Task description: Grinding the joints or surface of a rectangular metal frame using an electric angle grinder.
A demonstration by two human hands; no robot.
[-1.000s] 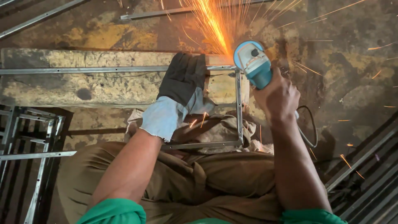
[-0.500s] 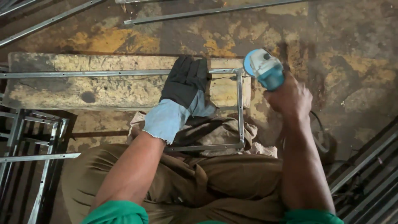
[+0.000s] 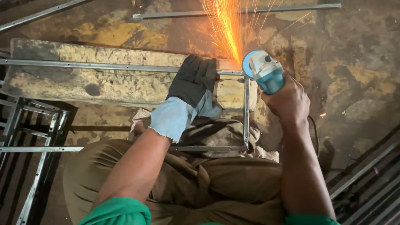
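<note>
My left hand (image 3: 192, 81), in a black and pale blue glove, presses flat on a thin steel frame (image 3: 247, 112) that lies across a worn wooden plank (image 3: 83, 79). My right hand (image 3: 287, 100), bare, grips a blue angle grinder (image 3: 264, 71). The grinder's disc touches the frame's top right corner and orange sparks (image 3: 225, 29) fly up and away from me. My knees in brown trousers (image 3: 216, 183) sit under the frame's near side.
A long steel bar (image 3: 233, 11) lies on the stained concrete floor beyond the plank. Welded metal frames (image 3: 29, 137) are stacked at the left. More steel bars (image 3: 366, 187) lie at the lower right. The grinder's cable (image 3: 314, 133) trails behind my right wrist.
Half a second ago the grinder was lifted off with no sparks; now its disc is back on the frame's corner and sparks fly. My left hand has stayed on the frame.
</note>
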